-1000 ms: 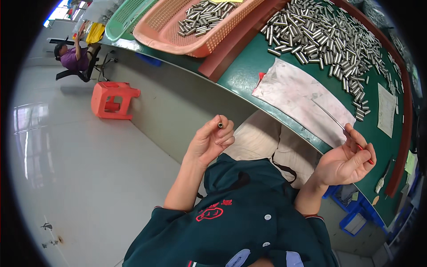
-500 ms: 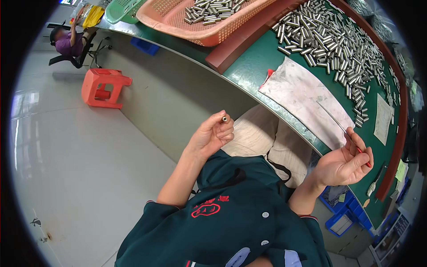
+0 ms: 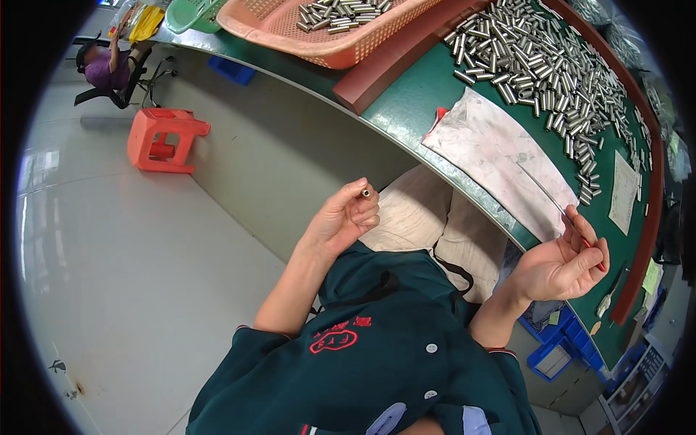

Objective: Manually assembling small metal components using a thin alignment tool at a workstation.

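My left hand (image 3: 346, 216) is closed around a small metal tube (image 3: 365, 193), whose hollow end faces up between thumb and forefinger. It is held in the air above my lap, off the table. In my right hand (image 3: 565, 262) is a thin metal rod tool with a red handle (image 3: 596, 258), gripped between thumb and fingers. Its slim shaft points up and left over a stained white cloth (image 3: 500, 156) at the table's near edge. Beyond the cloth lies a large pile of short shiny metal tubes (image 3: 540, 65). The tool and the tube in my hands are well apart.
A pink plastic basket (image 3: 290, 38) with more metal tubes stands at the far left of the green table (image 3: 395, 116), beside a brown raised edge strip (image 3: 384, 69). A paper sheet (image 3: 623, 192) lies at right. A red stool (image 3: 163, 141) and a seated person (image 3: 107, 69) are further left.
Both hands keep nearly the same pose and hold the same things. The view has shifted very slightly, so the basket and stool appear a little further left and up.
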